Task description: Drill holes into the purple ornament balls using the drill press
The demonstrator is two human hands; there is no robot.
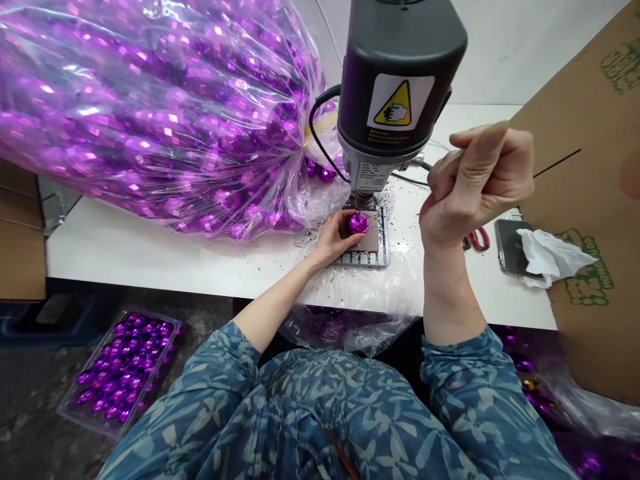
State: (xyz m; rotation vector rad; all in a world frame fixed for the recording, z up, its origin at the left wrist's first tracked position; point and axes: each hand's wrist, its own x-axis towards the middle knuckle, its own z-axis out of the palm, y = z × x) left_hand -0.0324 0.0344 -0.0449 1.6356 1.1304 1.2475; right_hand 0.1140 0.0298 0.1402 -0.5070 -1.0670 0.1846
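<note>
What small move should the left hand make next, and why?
Probably steady the shiny purple ball a little more firmly with the left hand: the black-and-grey drill points down at its top, and that hand grips its side over the flat brown square block.

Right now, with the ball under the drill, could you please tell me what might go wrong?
The left hand holds the ball close under the drill, so a slip could hurt the fingers. Being round, the ball might twist in that one-handed hold. Loose plastic from the bag lies beside the drill and could get caught.
</note>
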